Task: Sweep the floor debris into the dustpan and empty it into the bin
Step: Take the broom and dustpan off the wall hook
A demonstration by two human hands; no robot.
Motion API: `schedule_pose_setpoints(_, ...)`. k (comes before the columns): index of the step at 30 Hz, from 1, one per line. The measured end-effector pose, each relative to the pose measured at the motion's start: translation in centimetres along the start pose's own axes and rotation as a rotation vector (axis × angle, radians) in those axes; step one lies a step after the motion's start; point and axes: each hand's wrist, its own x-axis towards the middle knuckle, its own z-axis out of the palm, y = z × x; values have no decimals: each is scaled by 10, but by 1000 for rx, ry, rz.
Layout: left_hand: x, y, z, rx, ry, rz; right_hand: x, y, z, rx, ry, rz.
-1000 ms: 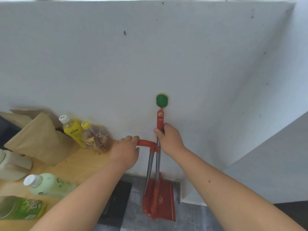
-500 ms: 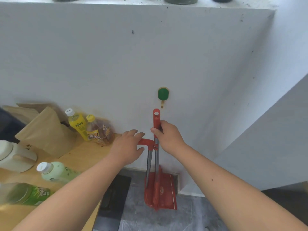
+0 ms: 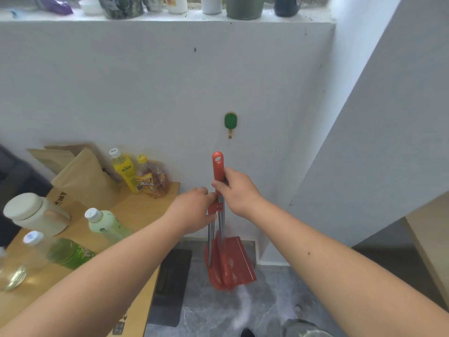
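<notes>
A red dustpan hangs upright above the grey floor, with a red broom nested against it on metal poles. My right hand grips the red broom handle just below its hanging hole. My left hand is closed on the dustpan's red handle grip lower down, beside my right hand. The handle's top sits below the green wall hook, clear of it. No debris or bin shows.
A wooden table at left carries several drink bottles, a white jar and brown paper bags. A black mat lies on the floor beside it. White walls form a corner; a ledge above holds pots.
The broom and dustpan have come off the green hook and dropped lower. My left hand has shifted in close to the poles. The camera has tilted up, showing the ledge.
</notes>
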Motion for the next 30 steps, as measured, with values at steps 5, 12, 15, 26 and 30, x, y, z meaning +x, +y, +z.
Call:
schedule_pose_setpoints(5, -41, 23, -9, -26, -21, 3, -48, -21, 2, 7, 64, -10)
schedule_pose_setpoints(12, -101, 48, -14, -32, -23, 45, -118, -44, -1, 3, 135, -11)
schedule_pose_setpoints(15, -127, 59, -13, -87, 13, 54, -144, -51, 0, -2, 138, -13)
schedule_pose_setpoints(26, -224, 103, 8, -175, 55, 15, -235, -37, -9, 19, 132, 39)
schedule_pose_setpoints(30, -270, 138, 23, -128, 17, -9, -280, -22, -12, -51, -19, -57)
